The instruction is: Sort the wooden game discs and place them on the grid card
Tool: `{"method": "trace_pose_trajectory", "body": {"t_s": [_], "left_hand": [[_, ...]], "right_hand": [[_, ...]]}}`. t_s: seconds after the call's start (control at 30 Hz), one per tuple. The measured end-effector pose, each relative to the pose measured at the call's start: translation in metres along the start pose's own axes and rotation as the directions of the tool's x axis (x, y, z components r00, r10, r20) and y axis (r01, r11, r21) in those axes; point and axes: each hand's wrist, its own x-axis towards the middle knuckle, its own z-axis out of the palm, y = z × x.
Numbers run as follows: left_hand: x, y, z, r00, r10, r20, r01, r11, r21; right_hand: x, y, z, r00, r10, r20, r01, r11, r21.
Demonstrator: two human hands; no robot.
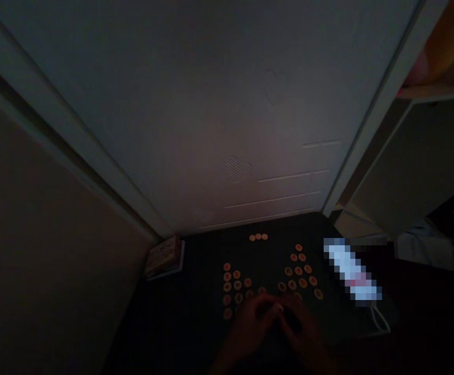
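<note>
My left hand (pixel 250 323) and my right hand (pixel 303 325) meet over the near part of a dark table (pixel 207 250). Their fingertips are pinched together, and a small pale spot shows between them; whether it is a piece or a fingernail I cannot tell. Just beyond the hands lie flat round game pieces with marks on their faces. One group of pieces (pixel 227 276) fans out on the left, another group (pixel 298 271) on the right. Three plain-looking discs (pixel 258 236) sit in a short row farther back. My hands cover some of the nearest pieces.
A small stack of books or boxes (pixel 163 257) rests at the table's left back corner. On the right side lies a bright, blurred-out phone-like object (pixel 352 271) with a looped strap (pixel 381 320). A pale panel with heart shapes (pixel 237 170) rises behind the table. The light is dim.
</note>
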Motion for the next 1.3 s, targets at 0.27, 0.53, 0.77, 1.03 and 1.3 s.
{"method": "trace_pose_trajectory", "body": {"t_s": [0.27,0.53,0.77,1.03,1.3], "left_hand": [[-0.021,-0.011,-0.003,0.980,-0.053,-0.190,0.041,0.997,-0.063],[-0.037,-0.019,-0.001,0.973,-0.042,-0.229,0.012,0.991,-0.133],[-0.065,-0.030,-0.041,0.938,-0.098,-0.333,0.098,0.995,-0.017],[-0.077,-0.078,-0.112,0.731,-0.025,-0.682,0.208,0.960,0.188],[-0.049,-0.102,-0.132,0.769,0.213,-0.602,0.195,0.819,0.539]], "right_hand": [[-0.014,-0.007,0.012,0.996,-0.083,0.030,0.085,0.994,-0.066],[-0.012,-0.019,0.016,0.993,-0.108,0.040,0.110,0.993,-0.044],[-0.017,-0.013,0.010,0.998,-0.037,-0.045,0.033,0.996,-0.078],[-0.037,0.033,-0.026,0.990,0.092,-0.103,-0.108,0.980,-0.170],[-0.035,0.065,-0.043,0.989,0.085,-0.124,-0.118,0.949,-0.292]]}}
